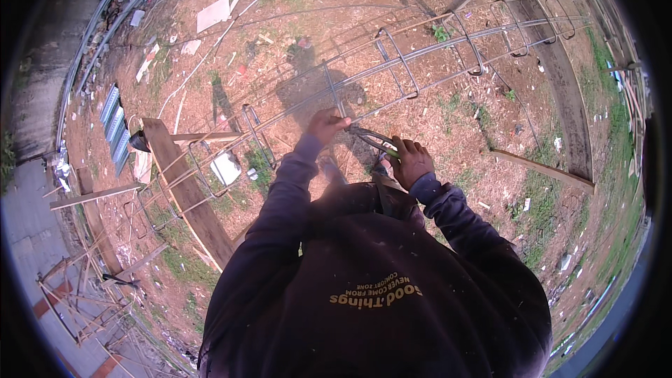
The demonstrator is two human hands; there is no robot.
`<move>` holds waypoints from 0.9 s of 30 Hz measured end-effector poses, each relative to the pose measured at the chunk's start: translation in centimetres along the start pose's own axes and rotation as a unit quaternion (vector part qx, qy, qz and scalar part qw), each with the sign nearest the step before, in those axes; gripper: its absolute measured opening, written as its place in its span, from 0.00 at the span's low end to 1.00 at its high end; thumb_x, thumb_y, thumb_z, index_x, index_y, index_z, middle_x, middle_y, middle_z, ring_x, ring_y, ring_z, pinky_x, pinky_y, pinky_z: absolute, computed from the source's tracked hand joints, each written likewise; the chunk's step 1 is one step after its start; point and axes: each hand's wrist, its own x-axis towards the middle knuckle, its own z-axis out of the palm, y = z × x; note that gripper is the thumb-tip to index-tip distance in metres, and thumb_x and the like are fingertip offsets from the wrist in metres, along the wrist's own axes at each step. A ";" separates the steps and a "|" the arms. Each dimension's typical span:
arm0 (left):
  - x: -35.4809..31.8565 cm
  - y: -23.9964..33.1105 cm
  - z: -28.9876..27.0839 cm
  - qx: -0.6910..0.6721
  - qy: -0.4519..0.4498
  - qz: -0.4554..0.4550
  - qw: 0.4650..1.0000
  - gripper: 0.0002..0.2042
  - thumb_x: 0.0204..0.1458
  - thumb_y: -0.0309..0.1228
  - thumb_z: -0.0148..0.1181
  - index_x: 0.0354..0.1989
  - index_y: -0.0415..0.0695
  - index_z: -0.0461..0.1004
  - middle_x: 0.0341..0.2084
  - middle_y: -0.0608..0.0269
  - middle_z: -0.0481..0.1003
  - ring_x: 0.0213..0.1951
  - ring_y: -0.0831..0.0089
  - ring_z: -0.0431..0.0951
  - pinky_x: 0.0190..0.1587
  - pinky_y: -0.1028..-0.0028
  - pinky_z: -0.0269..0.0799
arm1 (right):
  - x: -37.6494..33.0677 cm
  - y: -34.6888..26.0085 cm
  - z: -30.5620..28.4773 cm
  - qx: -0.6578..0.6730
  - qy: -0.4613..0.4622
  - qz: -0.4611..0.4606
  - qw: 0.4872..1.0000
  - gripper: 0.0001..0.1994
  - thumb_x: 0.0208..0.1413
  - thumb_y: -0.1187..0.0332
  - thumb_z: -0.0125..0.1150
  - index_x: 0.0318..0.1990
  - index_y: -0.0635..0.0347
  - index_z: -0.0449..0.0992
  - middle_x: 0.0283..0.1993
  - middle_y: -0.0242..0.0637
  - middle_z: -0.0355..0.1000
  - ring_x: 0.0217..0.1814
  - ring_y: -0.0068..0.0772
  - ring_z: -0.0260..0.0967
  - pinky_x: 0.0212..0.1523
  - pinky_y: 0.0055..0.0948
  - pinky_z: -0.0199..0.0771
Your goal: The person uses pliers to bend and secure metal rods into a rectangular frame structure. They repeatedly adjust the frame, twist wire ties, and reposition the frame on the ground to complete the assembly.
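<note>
A: Two hands at the rebar cage point(392, 77), mid-frame. Left hand point(326, 126) has fingers curled tight round a stirrup point(334, 91) where it crosses a long bar. Right hand point(411, 161), just to the right and nearer, is clenched on the handles of a plier-type tool point(372, 140) w/ greenish grips; its nose points left toward the same crossing.

B: Any tie wire visible?

A: Can't tell, too small and blurred at the joint. Tool tip sits just beside the left fist, nearly touching.

B: So what stage, by your read?

A: Looks like tying a stirrup to a long bar: left hand steadies the loop, right hand works the tool at the joint. Judgement only.

B: And what does the move at that joint call for?

A: Prob. keeping the stirrup square to the bars while the tool nose bites and turns right at the crossing; a slip could let the loop slide along the bar.

B: Further out?

A: Cage runs from near left to far right, more square stirrups spaced along it, resting at near left on a wooden plank point(185, 189). Bare dirt w/ patchy grass below. Corrugated sheet point(115, 129) far left, loose bars and scrap wood at lower left, a second plank point(539, 170) lying to the right. Dark sleeves and a dark top fill the near edge.
</note>
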 end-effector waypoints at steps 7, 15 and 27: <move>0.3 0.5 -0.4 -0.049 -0.031 -0.019 0.998 0.26 0.55 0.30 0.66 0.61 0.36 0.66 0.41 0.59 0.80 0.41 0.72 0.80 0.48 0.70 0.74 | 1.4 1.0 0.4 0.618 -0.433 0.432 0.494 0.20 0.66 0.49 0.49 0.46 0.59 0.67 0.25 0.39 0.71 0.23 0.40 0.72 0.25 0.38 0.74; 0.2 0.5 -0.7 -0.096 -0.059 -0.006 0.994 0.20 0.55 0.28 0.66 0.55 0.36 0.69 0.43 0.56 0.80 0.43 0.71 0.80 0.49 0.69 0.75 | 0.0 0.6 -0.3 0.304 -0.235 0.150 0.911 0.30 0.49 0.57 0.70 0.55 0.62 0.65 0.43 0.50 0.72 0.46 0.56 0.73 0.47 0.44 0.75; 0.2 0.8 -0.7 -0.075 -0.051 -0.029 0.996 0.17 0.55 0.27 0.66 0.51 0.39 0.71 0.38 0.58 0.81 0.41 0.72 0.80 0.46 0.70 0.75 | 0.6 2.3 1.7 0.600 -0.356 0.441 0.565 0.22 0.66 0.46 0.51 0.29 0.55 0.70 0.15 0.26 0.59 0.10 0.21 0.55 0.10 0.24 0.54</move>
